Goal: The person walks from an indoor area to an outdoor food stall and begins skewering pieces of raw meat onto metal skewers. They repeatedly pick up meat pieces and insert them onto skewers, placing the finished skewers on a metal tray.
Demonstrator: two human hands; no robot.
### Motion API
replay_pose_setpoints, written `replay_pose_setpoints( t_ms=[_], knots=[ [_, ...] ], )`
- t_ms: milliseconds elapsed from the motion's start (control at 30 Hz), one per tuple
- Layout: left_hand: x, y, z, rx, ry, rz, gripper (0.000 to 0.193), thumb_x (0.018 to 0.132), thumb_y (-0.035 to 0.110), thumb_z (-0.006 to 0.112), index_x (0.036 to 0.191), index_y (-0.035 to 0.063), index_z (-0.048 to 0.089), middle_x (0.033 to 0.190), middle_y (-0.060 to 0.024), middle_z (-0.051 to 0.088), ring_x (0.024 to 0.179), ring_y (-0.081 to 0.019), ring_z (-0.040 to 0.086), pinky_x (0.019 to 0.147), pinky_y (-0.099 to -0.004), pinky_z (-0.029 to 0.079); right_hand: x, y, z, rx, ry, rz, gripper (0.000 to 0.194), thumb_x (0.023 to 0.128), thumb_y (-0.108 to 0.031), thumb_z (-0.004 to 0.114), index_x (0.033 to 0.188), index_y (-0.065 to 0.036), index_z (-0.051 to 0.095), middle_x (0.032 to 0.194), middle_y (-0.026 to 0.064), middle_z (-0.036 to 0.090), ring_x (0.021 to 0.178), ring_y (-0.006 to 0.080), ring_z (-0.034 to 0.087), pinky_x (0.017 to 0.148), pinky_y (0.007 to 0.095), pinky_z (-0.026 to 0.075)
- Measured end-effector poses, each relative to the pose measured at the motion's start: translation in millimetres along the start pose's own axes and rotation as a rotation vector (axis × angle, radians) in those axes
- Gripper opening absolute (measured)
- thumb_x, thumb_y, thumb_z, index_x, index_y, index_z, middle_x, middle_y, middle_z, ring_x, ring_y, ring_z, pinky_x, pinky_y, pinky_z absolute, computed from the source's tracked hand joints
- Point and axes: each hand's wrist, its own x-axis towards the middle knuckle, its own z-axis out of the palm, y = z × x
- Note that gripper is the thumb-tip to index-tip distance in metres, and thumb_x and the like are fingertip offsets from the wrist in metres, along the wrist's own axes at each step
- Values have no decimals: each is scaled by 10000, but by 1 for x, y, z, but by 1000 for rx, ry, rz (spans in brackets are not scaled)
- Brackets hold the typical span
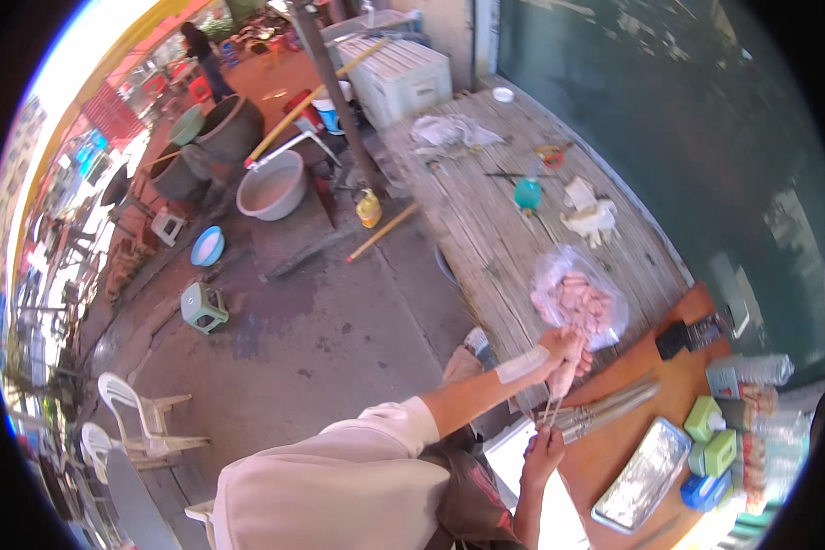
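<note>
My left hand (565,346) is closed around a piece of pale pink raw meat (561,382) on thin metal skewers. My right hand (544,450) grips the other end of the skewers (554,415), lower down near the table corner. Just beyond my left hand, a clear plastic bag (617,327) lies open on the wooden table (481,227) with several pieces of raw meat (581,302) in it. More skewers (608,409) lie in a bundle on the orange-brown tabletop (591,474), to the right of my hands.
On the tabletop at right are a foil-lined metal tray (643,474), tissue boxes (720,452) and a dark device (691,335). White gloves (591,216) and a green bottle (527,194) lie farther up the wooden table. A stool (204,307) and basins (273,185) stand on the floor.
</note>
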Motion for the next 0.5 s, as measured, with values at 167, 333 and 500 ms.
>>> replay_pose_setpoints(
  t_ms=[167, 333, 500],
  knots=[
    [-10, 7, 10, 116, 82, -33, 428, 1060, 384, 638, 1184, -25, 608, 1006, -244, 749, 851, -357, 778, 746, -462, 671, 6, 36, -6, -55, 44, -96, 264, 1118, -204, 539, 973, -9, 645, 628, -37, 455, 529, 47, 382, 475, 245, 301],
    [-6, -20, 18, 292, -103, -65, 564, 1035, 463, 673, 1272, -40, 580, 1123, -264, 731, 1004, -374, 770, 869, -478, 664, -15, 23, -17, -9, 148, 21, 286, 1076, -219, 600, 952, 26, 679, 695, 22, 561, 655, 97, 497, 588, 310, 428],
    [-3, -53, 39, 280, -182, -201, 559, 1010, 465, 710, 1249, -25, 586, 1127, -259, 726, 1010, -369, 765, 871, -476, 657, -32, 35, -29, 135, 247, 69, 258, 1084, -195, 595, 967, 15, 689, 695, 3, 579, 624, 82, 502, 564, 282, 419]
  ],
)
